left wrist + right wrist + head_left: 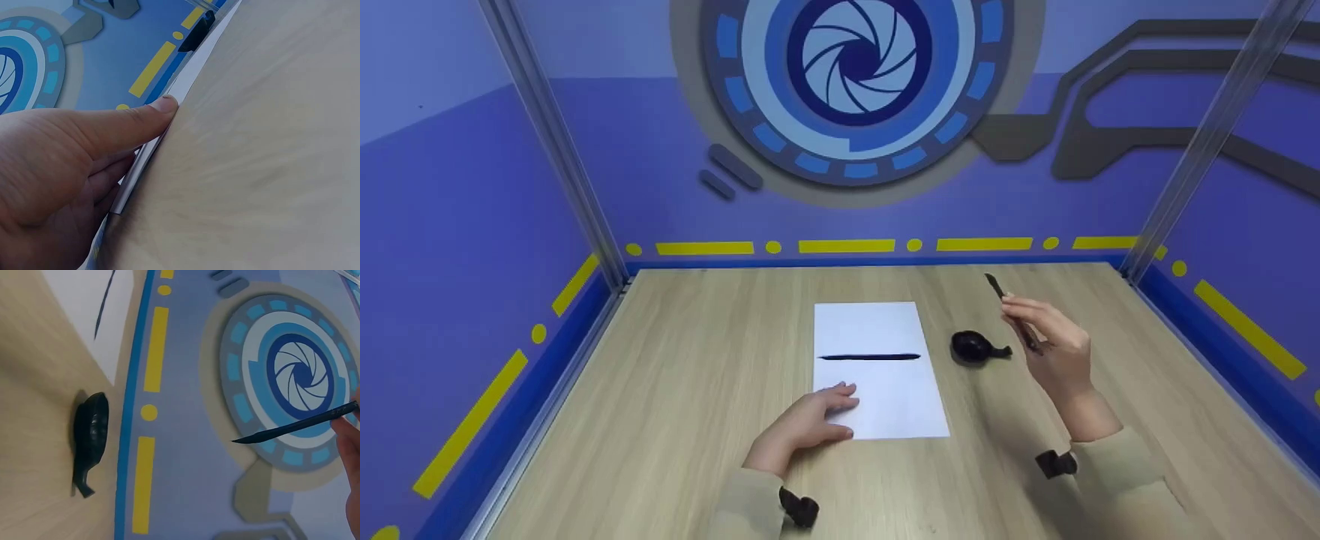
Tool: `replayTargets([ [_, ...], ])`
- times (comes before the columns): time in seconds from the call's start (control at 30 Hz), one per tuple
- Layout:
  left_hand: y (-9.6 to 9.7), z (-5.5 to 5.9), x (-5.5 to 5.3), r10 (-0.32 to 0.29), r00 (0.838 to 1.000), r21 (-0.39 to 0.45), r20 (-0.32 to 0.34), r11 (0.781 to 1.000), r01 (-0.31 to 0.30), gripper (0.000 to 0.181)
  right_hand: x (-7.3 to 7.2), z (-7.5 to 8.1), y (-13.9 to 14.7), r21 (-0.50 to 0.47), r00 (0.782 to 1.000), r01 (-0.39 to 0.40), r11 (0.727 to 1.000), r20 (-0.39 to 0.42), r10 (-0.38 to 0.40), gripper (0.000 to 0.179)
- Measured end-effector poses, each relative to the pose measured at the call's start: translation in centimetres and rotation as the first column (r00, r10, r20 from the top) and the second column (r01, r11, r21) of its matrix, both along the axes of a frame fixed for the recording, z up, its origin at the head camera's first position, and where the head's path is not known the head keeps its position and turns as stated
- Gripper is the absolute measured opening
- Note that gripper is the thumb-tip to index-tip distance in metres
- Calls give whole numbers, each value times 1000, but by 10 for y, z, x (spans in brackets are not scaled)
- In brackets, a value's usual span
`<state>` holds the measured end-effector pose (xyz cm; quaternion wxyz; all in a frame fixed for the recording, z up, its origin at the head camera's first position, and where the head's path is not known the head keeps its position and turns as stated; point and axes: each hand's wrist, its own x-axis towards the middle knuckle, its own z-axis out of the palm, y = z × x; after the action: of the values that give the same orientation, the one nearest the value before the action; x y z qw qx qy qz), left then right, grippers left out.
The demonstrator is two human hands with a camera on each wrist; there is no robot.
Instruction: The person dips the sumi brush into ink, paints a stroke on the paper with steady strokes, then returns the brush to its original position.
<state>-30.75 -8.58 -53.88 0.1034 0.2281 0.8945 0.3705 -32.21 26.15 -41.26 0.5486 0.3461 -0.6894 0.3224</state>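
A white sheet of paper [877, 405] lies on the table with one thick black line [870, 357] across its middle. My left hand [804, 421] rests on the sheet's near left corner with fingers spread; in the left wrist view the thumb [129, 126] lies at the paper's edge. Raised over the table to the right of the sheet, my right hand [1057, 345] pinches a slender black brush [298, 424]. Its pointed tip is up and away from the paper, towards the back wall. Between sheet and right hand sits a small black dish with a short handle [971, 347].
The wooden table [682, 375] runs back to a blue-purple wall [607, 165] with a round painted emblem and yellow dashes. Metal posts [556, 127] stand at the back corners. Each sleeve carries a small black camera mount [1057, 464].
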Motion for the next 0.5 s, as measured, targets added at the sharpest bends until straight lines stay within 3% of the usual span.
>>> replayTargets([
  [0.13, -1, 0, 0, -1, 1000, -15, -27, 1000, 0, 50, -3, -14, 11, 107, 998, 37, 994, -49, -32, 12],
  [0.23, -1, -1, 0, 0, 1000, -15, -28, 1000, -1, 50, -4, -25, 19, 201, 996, 81, 976, -53, -72, 15],
  [0.4, -1, 0, 0, 7, 1000, -13, -19, 1000, -8, 50, -5, -42, 32, 384, 988, 152, 911, -65, -138, 29],
  [0.5, -1, 1, 1, 10, 1000, -15, -20, 1000, -11, 50, -6, -49, 39, 477, 987, 160, 864, -94, -131, 32],
])
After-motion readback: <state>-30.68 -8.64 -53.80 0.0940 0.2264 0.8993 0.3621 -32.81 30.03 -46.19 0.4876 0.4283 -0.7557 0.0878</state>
